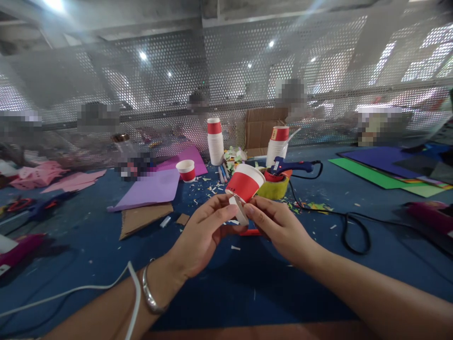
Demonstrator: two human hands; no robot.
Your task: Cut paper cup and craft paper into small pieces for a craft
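A red and white paper cup (pixel 245 183) is tilted in front of me, held up above the table between both hands. Under its base is a small white curved piece (pixel 239 211), perhaps a paper strip or ring. My left hand (pixel 208 226) pinches this white piece between thumb and fingers, its fingertips close beneath the cup. With closed thumb and forefinger, my right hand (pixel 274 222) grips at the cup's lower edge, where it meets the white piece; the exact contact is partly hidden. Something red (pixel 250 232) shows just below the hands.
Behind the hands a blue glue gun (pixel 292 166) rests on a yellow-green holder (pixel 274 189), its black cord (pixel 348 216) looping right. Paper cups are stacked (pixel 215 146) at the back, and one cup (pixel 186 171) stands left. A white cable (pixel 133 283) crosses my left forearm. Colored sheets (pixel 375 163) lie right.
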